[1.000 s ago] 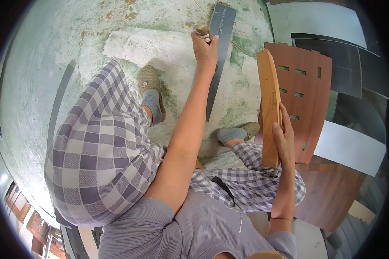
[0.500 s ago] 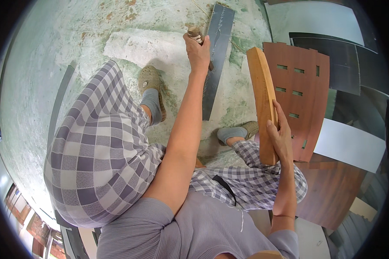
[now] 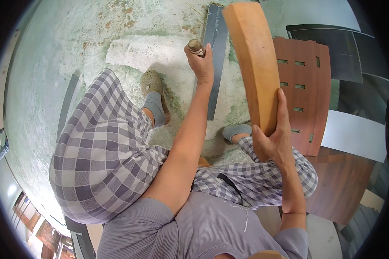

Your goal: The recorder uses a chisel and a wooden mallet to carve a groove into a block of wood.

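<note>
A grey sandal (image 3: 153,93) and checked trousers (image 3: 103,151) are filling the left of the floor (image 3: 52,56). The left hand (image 3: 201,64) is reaching out over the floor, its fingers (image 3: 193,54) clenching around a small brown cylinder (image 3: 196,45) beside a dark strip (image 3: 215,52). The right hand (image 3: 272,140) is gripping the lower end of a curved wooden piece (image 3: 253,64), which is hiding part of a slotted reddish-brown panel (image 3: 309,90) lying near dark and pale sheets at the floor's right edge

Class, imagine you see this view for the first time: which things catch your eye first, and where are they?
A curved orange-brown wooden piece fills the upper right, gripped low by the right hand. Upper centre, the left hand holds a small round wooden object over the pale green floor, beside a dark strip.
</note>
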Available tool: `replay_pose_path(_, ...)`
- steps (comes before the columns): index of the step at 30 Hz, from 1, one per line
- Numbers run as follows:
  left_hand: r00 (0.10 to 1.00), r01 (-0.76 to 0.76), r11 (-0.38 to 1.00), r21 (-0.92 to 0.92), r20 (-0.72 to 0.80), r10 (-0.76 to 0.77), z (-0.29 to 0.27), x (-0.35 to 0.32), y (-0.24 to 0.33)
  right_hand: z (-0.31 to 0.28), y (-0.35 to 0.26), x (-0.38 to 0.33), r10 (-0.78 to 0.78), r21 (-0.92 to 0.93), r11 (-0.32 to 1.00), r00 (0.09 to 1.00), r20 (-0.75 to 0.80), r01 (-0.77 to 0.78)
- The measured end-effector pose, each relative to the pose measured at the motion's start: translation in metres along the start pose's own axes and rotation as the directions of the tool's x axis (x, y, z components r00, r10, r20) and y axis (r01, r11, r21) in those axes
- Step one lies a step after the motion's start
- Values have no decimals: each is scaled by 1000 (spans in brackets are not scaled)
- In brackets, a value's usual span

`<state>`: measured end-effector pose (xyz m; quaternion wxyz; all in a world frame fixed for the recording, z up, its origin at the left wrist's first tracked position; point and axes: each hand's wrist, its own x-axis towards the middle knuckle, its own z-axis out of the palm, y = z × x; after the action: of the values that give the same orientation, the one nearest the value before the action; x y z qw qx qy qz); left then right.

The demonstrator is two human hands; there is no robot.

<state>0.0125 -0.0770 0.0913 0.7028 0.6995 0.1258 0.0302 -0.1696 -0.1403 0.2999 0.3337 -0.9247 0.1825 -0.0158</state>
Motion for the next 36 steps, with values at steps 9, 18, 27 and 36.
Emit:
replay_pose_path(9, 992, -122, 980, -156, -55, 114, 11, 1, -33, 10, -2, 11, 29, -17, 1000, 960, 279, -25)
replay_pose_path(18, 994, -112, 992, -56, -13, 112, 17, -9, -32, 5, -8, 11, -46, 3, 999, 990, 134, 46)
replay_pose_path(27, 991, -133, 990, -40, -30, 132, 13, 0, -20, 1, 10, 12, 164, -29, 986, 947, 275, -162)
replay_pose_path(36, 922, -369, 898, 242, 217, 320, 39, -12, 0, -23, 46, 17, 360, 216, 915, 931, -59, -340)
